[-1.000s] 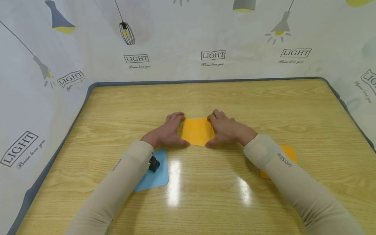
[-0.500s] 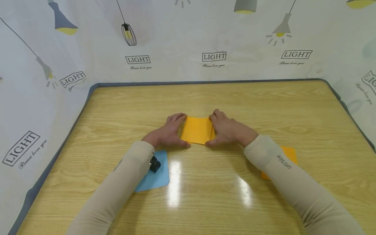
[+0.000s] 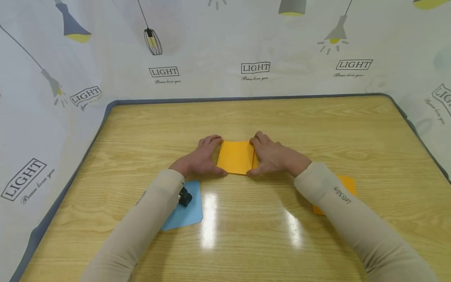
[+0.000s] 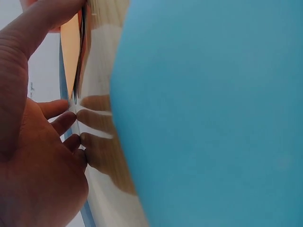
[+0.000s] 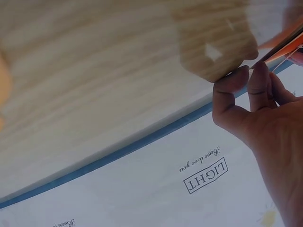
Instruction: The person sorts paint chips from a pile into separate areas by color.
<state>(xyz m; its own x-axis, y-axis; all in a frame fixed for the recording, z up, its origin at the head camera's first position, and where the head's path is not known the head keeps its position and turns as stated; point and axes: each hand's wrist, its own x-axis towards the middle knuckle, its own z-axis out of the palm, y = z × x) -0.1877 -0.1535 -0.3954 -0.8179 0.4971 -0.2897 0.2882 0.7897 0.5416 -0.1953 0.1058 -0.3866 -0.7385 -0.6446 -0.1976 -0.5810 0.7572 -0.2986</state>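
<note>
Head view, layered orange sheet [image 3: 235,157], sides gripped by left hand [image 3: 202,159] and right hand [image 3: 270,155], right edge partly hidden.

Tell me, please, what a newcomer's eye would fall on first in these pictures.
Probably the yellow-orange paper on the table, held between the left hand and right hand. The light-blue sheet, partly hidden by the left sleeve, might come next. Behind the table, a lamp-patterned backdrop repeats the word LIGHT.

Right hand [image 5: 272,118] at 3 o'clock, fingers bent, tips at orange sheet [image 5: 289,47], 2 o'clock. Hand reflection [image 5: 213,38] in glossy tabletop [image 5: 94,90], 1 o'clock. Upside-down LIGHT print [image 5: 206,176], 5 o'clock.
</note>
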